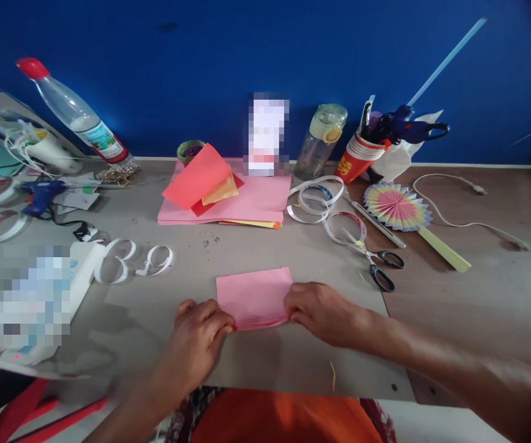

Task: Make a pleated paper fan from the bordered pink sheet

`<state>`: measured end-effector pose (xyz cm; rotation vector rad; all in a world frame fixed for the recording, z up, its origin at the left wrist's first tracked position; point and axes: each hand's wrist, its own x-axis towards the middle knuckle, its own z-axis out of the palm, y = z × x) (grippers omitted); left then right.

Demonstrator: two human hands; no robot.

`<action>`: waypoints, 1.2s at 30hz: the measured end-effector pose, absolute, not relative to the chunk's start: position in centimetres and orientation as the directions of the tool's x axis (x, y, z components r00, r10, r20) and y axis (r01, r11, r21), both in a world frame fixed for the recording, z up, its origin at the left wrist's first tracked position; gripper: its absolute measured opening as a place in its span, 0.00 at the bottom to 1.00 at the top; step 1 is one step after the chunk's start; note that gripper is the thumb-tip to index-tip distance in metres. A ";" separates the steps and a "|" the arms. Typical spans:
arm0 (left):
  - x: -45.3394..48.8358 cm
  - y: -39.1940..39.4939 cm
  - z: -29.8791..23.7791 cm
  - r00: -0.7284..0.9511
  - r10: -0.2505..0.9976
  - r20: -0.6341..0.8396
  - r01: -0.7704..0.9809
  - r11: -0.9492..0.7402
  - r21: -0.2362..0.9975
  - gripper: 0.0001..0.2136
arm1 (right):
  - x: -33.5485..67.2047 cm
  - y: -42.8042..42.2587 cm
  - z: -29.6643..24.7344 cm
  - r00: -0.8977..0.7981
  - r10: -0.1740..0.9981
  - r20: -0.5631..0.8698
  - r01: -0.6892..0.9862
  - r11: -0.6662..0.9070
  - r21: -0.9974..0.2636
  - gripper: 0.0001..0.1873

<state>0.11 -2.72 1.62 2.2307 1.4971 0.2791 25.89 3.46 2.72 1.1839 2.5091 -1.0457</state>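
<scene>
A pink sheet of paper [253, 296] lies on the table in front of me, with narrow folds along its near edge. My left hand [202, 335] pinches the paper's near left corner. At the near right side, my right hand [318, 311] has its fingers closed on the same sheet. Black-handled scissors [371, 258] rest to the right, beyond my right hand. A pleated paper fan [398, 206] in pink, yellow and white with a pale yellow handle [444, 248] lies farther right.
Stacked pink paper [256, 200] with red pieces lies behind. Tape rolls [346, 229], a pen [380, 226], a water bottle [321, 140] and a red cup [360, 157] of tools stand back right. At left are paper strips [115, 263], a glue gun [46, 195] and a tall bottle [75, 114].
</scene>
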 end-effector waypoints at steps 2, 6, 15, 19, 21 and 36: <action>0.1 -2.8 1.6 0.377 0.922 -0.089 0.834 -0.296 0.466 0.13 | 25.7 3.8 3.1 -0.638 0.607 -0.473 0.760 0.398 -0.514 0.05; 0.3 -3.0 1.6 0.332 0.938 -0.099 0.854 -0.254 0.455 0.11 | 25.5 4.4 3.7 -0.581 0.617 -0.531 0.807 0.349 -0.477 0.04; 1.0 -2.9 1.7 0.295 0.940 -0.173 0.907 -0.218 0.359 0.09 | 24.8 5.7 4.3 -0.530 0.555 -0.642 0.848 0.363 -0.386 0.05; 1.3 -2.9 1.5 0.283 0.943 -0.173 0.919 -0.215 0.329 0.09 | 24.3 5.9 4.9 -0.491 0.569 -0.659 0.867 0.393 -0.306 0.07; 1.4 -2.9 1.6 0.297 0.938 -0.178 0.922 -0.233 0.310 0.10 | 24.2 5.9 5.1 -0.489 0.564 -0.666 0.865 0.415 -0.283 0.07; 0.7 -4.0 1.1 0.418 0.899 0.128 0.874 -0.437 0.215 0.13 | 25.6 2.9 3.1 -0.745 0.621 -0.243 0.666 0.707 -0.238 0.04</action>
